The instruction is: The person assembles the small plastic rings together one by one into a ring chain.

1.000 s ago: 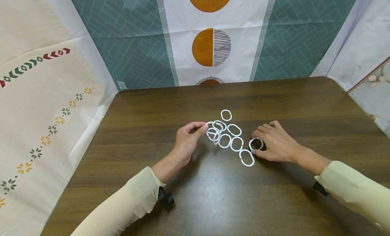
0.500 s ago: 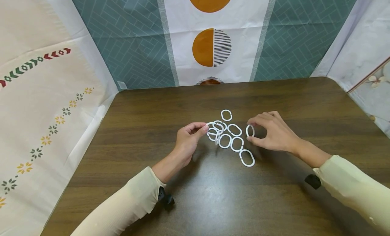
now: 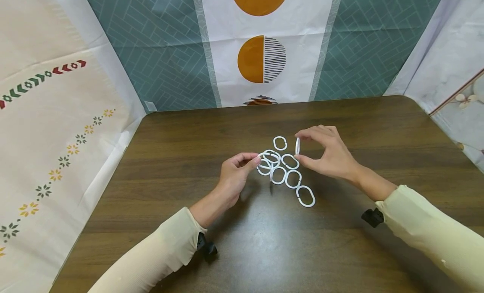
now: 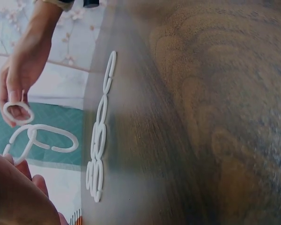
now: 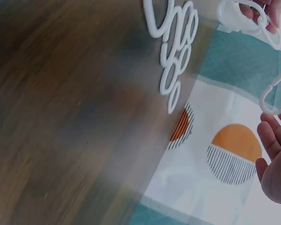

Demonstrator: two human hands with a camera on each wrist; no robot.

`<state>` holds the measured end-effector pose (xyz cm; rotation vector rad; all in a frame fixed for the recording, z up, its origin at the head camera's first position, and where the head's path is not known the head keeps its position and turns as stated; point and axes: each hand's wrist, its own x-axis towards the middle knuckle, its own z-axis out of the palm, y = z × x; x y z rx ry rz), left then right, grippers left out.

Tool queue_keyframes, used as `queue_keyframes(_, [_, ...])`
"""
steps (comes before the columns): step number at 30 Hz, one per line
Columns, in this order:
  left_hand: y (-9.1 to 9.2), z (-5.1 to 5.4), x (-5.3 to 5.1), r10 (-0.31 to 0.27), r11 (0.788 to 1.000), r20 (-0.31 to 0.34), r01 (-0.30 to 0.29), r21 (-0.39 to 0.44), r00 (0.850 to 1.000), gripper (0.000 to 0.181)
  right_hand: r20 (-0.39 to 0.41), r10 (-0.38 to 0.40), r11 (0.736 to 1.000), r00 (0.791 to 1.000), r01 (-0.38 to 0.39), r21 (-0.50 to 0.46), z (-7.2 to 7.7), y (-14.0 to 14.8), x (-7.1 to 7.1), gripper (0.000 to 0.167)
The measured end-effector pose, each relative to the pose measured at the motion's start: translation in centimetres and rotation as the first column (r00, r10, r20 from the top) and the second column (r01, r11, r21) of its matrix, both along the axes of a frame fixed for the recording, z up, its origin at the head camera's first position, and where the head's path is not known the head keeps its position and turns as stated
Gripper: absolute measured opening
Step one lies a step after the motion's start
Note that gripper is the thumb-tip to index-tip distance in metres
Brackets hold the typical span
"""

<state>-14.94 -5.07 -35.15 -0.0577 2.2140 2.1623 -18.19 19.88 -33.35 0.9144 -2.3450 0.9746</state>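
White oval rings [image 3: 286, 175], open-linked type, several.

Head view: Most are laid flat in a loose cluster at the middle of a brown wood-grain table [image 3: 227, 251]; a far ring [image 3: 280, 137] is set just beyond the others. At the cluster's left edge, a held ring [image 3: 264, 154] is pinched between thumb and finger of the left hand [image 3: 235, 175], with a second ring [image 3: 271, 174] suspended from it. A single ring [image 3: 297, 146] is gripped upright and edge-on between thumb and fingertips of the right hand [image 3: 332, 156], near the cluster's right side. Cream sleeves [image 3: 159, 246] are worn on both arms.

Left wrist view: The left hand's pair is shown interlocked, a gap being visible in the suspended piece. The right hand's piece is seen near it; contact cannot be told. The tabled rings are seen at a low angle, overlapped.

Right wrist view: The right hand's piece is held at the fingertips, partly cut off by the frame. A teal-and-white cloth [image 5: 253, 61] printed with orange shapes is hung behind.
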Motion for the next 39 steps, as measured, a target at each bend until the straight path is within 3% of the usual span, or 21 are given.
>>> queue_keyframes(14, [0.5,-0.2,0.1,-0.028,0.999,0.023,0.027,0.029,0.999,0.019,-0.016,0.131,0.988,0.991,-0.132,-0.078,0.2,-3.7,-0.1,0.046])
queue_keyframes(39, [0.5,-0.2,0.0,-0.027,0.999,0.024,0.026,0.042,0.999,0.022,0.053,0.155,0.981,0.986,-0.148,-0.122,-0.3,-4.4,0.6,0.043])
